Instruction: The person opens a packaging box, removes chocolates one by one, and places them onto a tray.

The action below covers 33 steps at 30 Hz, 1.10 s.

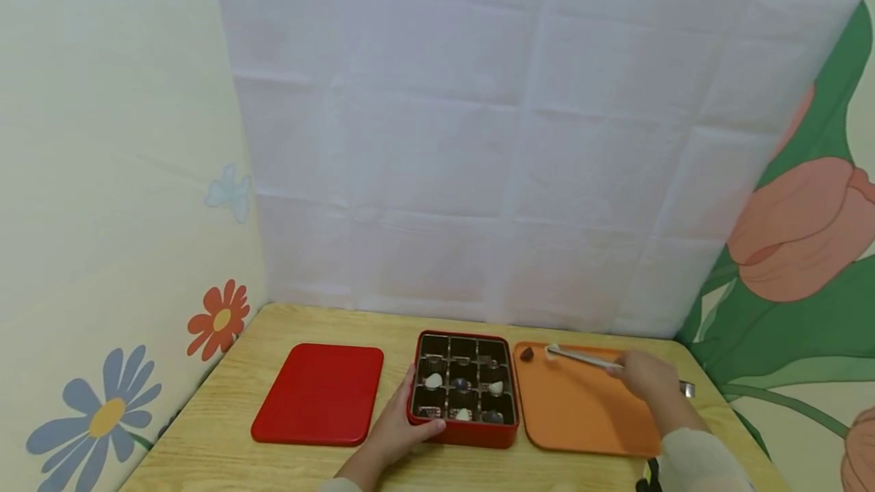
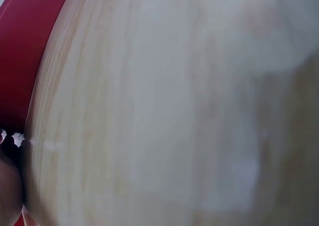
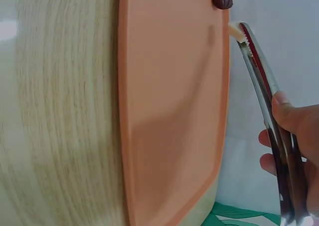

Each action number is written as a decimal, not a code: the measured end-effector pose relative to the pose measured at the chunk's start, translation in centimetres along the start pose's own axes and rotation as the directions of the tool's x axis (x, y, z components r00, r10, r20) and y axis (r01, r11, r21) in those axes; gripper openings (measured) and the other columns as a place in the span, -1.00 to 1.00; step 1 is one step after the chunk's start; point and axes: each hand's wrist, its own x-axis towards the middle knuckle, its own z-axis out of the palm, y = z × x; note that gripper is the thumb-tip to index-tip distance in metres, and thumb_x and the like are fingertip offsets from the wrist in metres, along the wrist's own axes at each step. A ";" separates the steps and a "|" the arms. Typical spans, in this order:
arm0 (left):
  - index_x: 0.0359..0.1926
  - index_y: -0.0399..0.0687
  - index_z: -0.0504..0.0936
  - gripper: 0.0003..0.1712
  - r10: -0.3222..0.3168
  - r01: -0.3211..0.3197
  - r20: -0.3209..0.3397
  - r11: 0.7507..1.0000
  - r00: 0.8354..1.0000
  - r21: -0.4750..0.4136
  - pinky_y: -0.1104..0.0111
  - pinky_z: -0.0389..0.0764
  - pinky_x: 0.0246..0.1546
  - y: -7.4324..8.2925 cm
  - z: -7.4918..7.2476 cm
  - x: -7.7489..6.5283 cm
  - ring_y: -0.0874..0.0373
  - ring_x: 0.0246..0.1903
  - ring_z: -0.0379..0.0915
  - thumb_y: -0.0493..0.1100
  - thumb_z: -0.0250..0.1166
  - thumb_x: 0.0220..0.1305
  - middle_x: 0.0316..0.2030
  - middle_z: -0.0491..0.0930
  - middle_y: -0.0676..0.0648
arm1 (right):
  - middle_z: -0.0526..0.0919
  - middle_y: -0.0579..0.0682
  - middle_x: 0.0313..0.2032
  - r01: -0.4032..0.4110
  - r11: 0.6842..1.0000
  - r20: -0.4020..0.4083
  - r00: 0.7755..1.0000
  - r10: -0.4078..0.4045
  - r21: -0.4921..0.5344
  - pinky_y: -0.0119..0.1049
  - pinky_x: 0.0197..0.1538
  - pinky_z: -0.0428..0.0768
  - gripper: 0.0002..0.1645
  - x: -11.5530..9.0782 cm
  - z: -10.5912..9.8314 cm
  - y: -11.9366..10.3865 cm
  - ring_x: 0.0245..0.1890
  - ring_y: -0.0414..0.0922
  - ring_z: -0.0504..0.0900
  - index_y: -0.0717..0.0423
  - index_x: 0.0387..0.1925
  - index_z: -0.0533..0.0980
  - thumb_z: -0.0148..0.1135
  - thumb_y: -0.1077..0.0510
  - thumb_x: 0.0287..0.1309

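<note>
My right hand (image 1: 649,376) grips metal tongs (image 1: 581,357) above the orange tray (image 1: 588,408). Pinched in their toothed tips is a small white chocolate (image 3: 237,32), lifted off the tray. One dark brown chocolate (image 1: 526,354) lies at the tray's far left corner. My left hand (image 1: 396,425) holds the near left corner of a red box (image 1: 478,435), thumb over the front edge and fingers along the left side. Inside it is a divided insert with white and dark chocolates in the middle and near rows; the far row's cells look bare.
A red lid (image 1: 317,393) lies flat on the wooden table (image 1: 225,431), left of the box. A black and yellow object (image 1: 649,474), partly hidden by the right sleeve, is at the near edge. A white sheet (image 1: 437,135) hangs behind the table.
</note>
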 end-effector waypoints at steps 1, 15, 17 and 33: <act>0.58 0.05 -0.16 0.35 -0.003 0.003 0.001 1.000 1.000 0.002 -0.30 0.27 0.24 0.0 0.0 0.0 -0.38 0.42 0.04 0.16 0.54 -0.04 0.49 0.05 -0.34 | 0.67 0.26 -0.04 -0.001 1.000 0.000 1.000 0.001 0.015 0.43 0.12 0.32 -0.46 0.0 0.2 0.2 -0.04 0.28 0.59 0.27 0.00 0.60 0.15 -0.13 0.32; 0.58 0.08 -0.16 0.32 0.007 -0.007 0.003 0.999 1.000 0.049 -0.35 0.25 0.21 0.0 0.0 -0.2 -0.44 0.41 0.02 0.18 0.51 0.00 0.49 0.03 -0.36 | 0.68 0.24 -0.03 0.006 0.998 0.012 1.000 -0.007 0.064 0.48 0.17 0.21 -0.48 0.3 1.3 -0.1 0.03 0.32 0.56 0.24 -0.03 0.63 0.15 -0.14 0.32; 0.58 0.09 -0.16 0.32 0.006 -0.006 0.002 0.999 1.000 0.049 -0.35 0.25 0.21 0.0 0.0 -0.2 -0.44 0.41 0.02 0.18 0.51 0.00 0.49 0.03 -0.35 | 0.67 0.25 -0.01 0.010 0.998 0.015 1.000 -0.011 0.067 0.51 0.17 0.19 -0.46 0.4 1.5 0.0 0.05 0.34 0.54 0.24 -0.02 0.63 0.14 -0.15 0.32; 0.58 0.10 -0.15 0.32 -0.015 0.016 -0.006 0.998 1.000 0.064 -0.35 0.27 0.20 0.3 0.0 -0.4 -0.43 0.40 0.06 0.19 0.52 -0.02 0.48 0.06 -0.34 | 0.59 0.32 0.11 -0.076 0.994 0.073 0.995 0.070 0.083 0.52 0.24 0.08 -0.35 0.7 2.0 -0.1 0.15 0.39 0.45 0.33 0.12 0.53 0.13 -0.16 0.33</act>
